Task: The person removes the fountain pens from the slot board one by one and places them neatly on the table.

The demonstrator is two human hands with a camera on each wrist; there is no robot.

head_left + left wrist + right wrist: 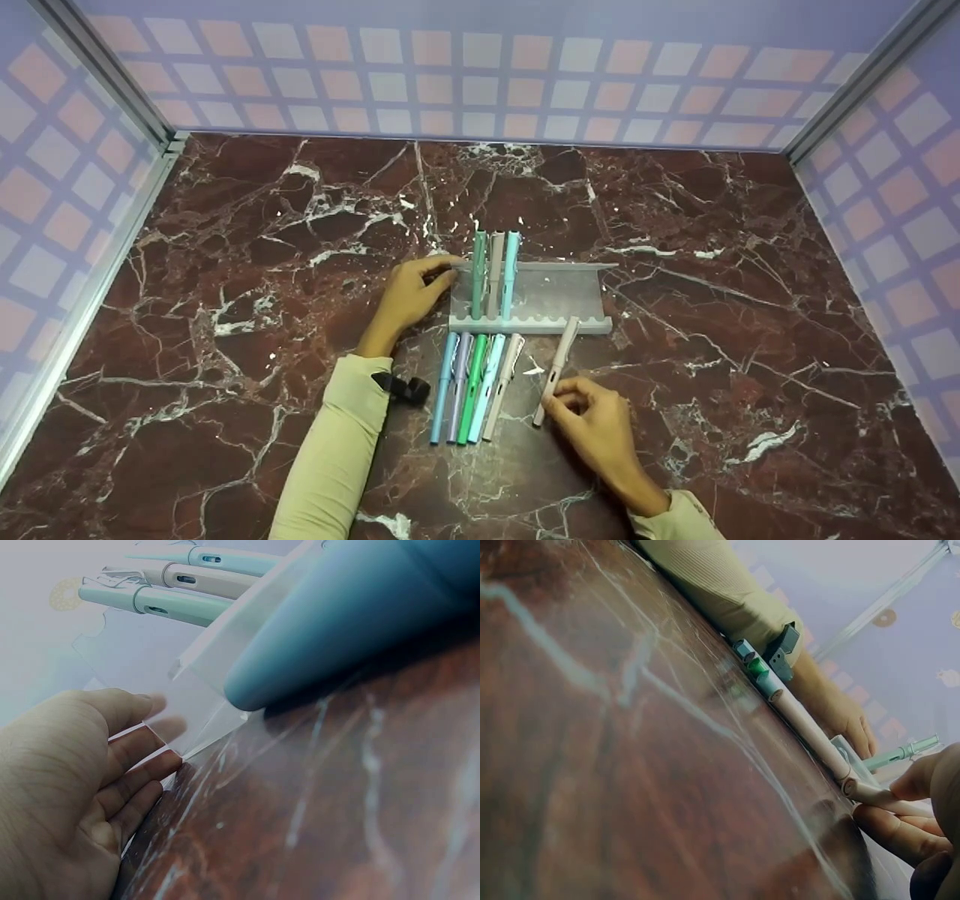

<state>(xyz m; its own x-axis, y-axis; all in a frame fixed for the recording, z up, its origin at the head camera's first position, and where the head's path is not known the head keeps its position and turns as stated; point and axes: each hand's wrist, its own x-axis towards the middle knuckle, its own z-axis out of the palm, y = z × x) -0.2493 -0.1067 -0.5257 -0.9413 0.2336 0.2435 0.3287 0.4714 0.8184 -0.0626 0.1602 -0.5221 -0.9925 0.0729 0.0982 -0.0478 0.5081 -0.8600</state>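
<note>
Three pens (494, 277) on the rack (559, 296), five pens (472, 390) before it, another pen (560, 358) to their right

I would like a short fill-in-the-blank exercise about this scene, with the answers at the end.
1. The clear rack holds ____ pens.
2. In the row of pens lying on the table, the bright green pen is ____ from the left in the head view.
3. The ____ grip pinches a separate pen.

Missing words: three; third; right.

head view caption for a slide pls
Right hand holds a beige pen; left hand touches a clear rack holding three pens.
</note>
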